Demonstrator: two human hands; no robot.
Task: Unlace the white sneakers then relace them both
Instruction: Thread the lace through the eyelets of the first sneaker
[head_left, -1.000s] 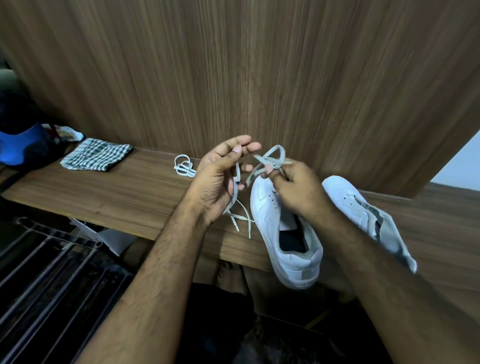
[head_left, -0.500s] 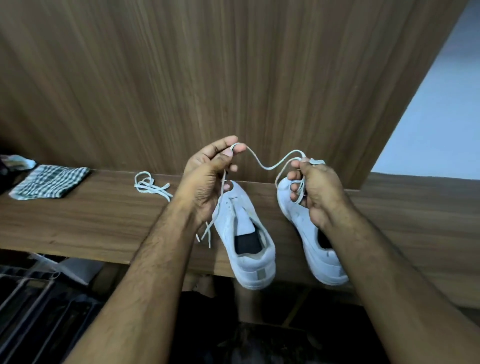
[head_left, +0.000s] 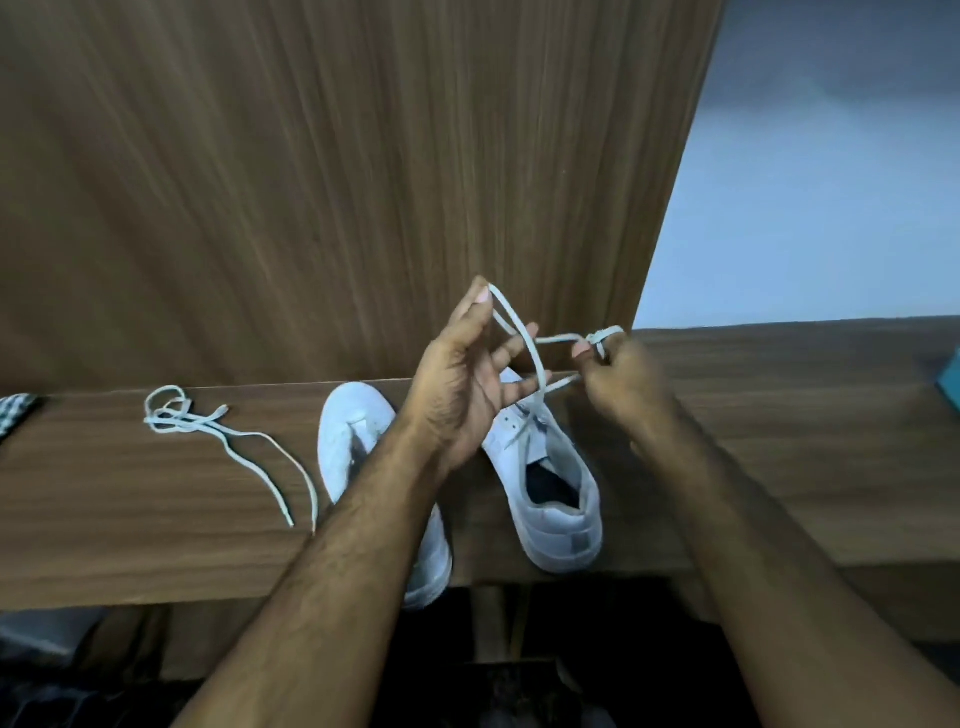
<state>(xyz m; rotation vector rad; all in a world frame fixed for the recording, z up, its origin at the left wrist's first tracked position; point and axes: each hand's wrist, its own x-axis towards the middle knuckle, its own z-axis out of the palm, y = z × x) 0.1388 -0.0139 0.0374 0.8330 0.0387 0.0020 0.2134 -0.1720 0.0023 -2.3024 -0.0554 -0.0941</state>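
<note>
Two white sneakers stand side by side on the wooden shelf (head_left: 104, 519), toes toward the wall. The left sneaker (head_left: 353, 441) is partly hidden under my left forearm. The right sneaker (head_left: 556, 488) has a white lace (head_left: 524, 343) running up from its eyelets. My left hand (head_left: 462, 389) is raised above the shoes, the lace looped over its fingertips, the other fingers spread. My right hand (head_left: 618, 374) pinches the lace, with a turn wrapped round a finger. A second, loose lace (head_left: 208, 426) lies tangled on the shelf to the left.
A tall wood-grain panel (head_left: 311, 182) rises right behind the shelf. A checked cloth (head_left: 13, 415) shows at the far left edge and a teal object (head_left: 950, 379) at the far right. Dark space lies below the shelf's front edge.
The view has swung right and both shoes now stand flat on the shelf. My hands have drawn the lace up and taut between them, with the left hand higher than before.
</note>
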